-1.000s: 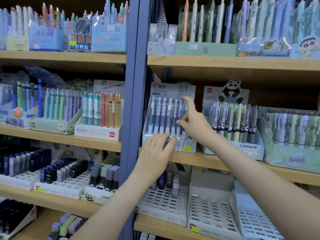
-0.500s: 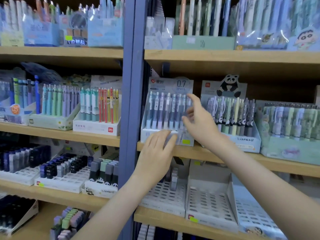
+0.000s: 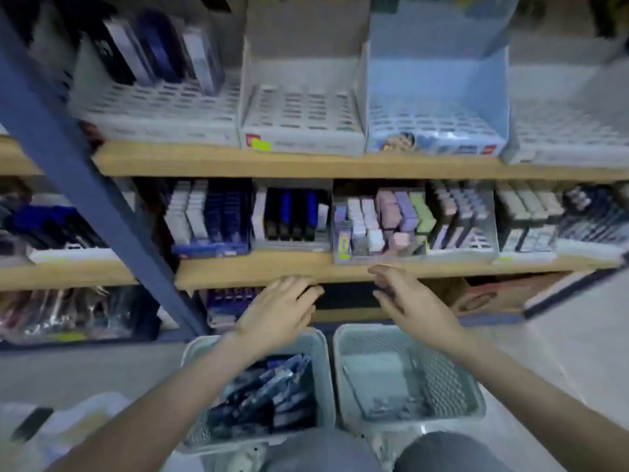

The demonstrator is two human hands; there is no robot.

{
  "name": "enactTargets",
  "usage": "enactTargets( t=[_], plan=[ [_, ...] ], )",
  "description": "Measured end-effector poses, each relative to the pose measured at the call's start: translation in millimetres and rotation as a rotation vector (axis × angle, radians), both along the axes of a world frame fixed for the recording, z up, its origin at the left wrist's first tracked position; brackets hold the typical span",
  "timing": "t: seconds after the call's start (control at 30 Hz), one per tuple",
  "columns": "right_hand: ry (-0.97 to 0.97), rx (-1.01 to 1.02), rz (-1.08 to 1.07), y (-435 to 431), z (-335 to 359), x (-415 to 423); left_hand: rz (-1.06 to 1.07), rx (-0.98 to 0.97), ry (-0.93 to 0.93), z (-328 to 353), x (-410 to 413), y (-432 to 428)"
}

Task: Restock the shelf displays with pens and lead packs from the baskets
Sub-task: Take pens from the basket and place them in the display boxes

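A blue upright (image 3: 102,206) crosses the shelving at left, and lead packs (image 3: 391,216) are ranged on the wooden shelf (image 3: 238,269). Below it, dark packs (image 3: 265,403) are seen heaped in the left basket (image 3: 325,369), beside the right basket (image 3: 476,400). Over the baskets, the grip of the left hand (image 3: 279,315) is spread wide with nothing held; that of the right hand (image 3: 412,301) is blurred and cannot be told.

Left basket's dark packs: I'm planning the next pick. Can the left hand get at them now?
Probably yes: the left hand hangs open by the left basket, whose dark packs lie uncovered.
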State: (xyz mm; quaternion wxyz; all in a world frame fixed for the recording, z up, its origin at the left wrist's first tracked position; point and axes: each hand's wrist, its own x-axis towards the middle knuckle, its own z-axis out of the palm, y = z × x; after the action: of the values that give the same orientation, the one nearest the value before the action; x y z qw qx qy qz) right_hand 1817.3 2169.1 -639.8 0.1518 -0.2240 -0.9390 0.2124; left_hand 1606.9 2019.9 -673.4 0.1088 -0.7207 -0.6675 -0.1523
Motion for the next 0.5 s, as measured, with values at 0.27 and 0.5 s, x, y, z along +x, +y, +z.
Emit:
enactTargets(
  t=[0.27, 0.5],
  plan=[
    [-0.722, -0.031, 0.026, 26.4, -210.0, 104.3, -0.244, -0.341, -0.008, -154.5, 77.9, 14.5],
    [-1.011, 0.099, 0.421, 36.4, -313.0, 117.4, -0.261, -0.4, 0.045, -211.5, 81.3, 14.1]
  ],
)
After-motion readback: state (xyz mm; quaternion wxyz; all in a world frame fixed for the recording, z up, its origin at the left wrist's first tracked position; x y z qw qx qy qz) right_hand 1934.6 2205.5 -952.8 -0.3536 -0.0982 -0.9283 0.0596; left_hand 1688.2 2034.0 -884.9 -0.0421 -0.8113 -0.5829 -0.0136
